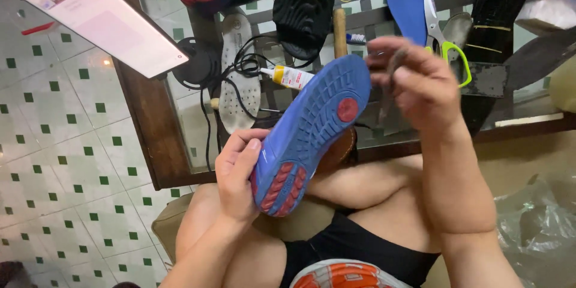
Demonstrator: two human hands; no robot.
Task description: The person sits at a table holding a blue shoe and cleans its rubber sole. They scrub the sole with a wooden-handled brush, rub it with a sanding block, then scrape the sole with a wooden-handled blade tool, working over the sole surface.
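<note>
My left hand (237,174) grips the heel of the blue shoe (312,132), sole up, over my lap. Above its toe my right hand (414,81) pinches something small and dark. Beyond the shoe, a glue bottle (288,77) lies on the bench (156,126).

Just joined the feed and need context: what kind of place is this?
Probably a home shoe-repair spot. A low glass-topped table on a tiled floor carries insoles, a glue tube and scissors, while the left hand holds a blue shoe.
</note>
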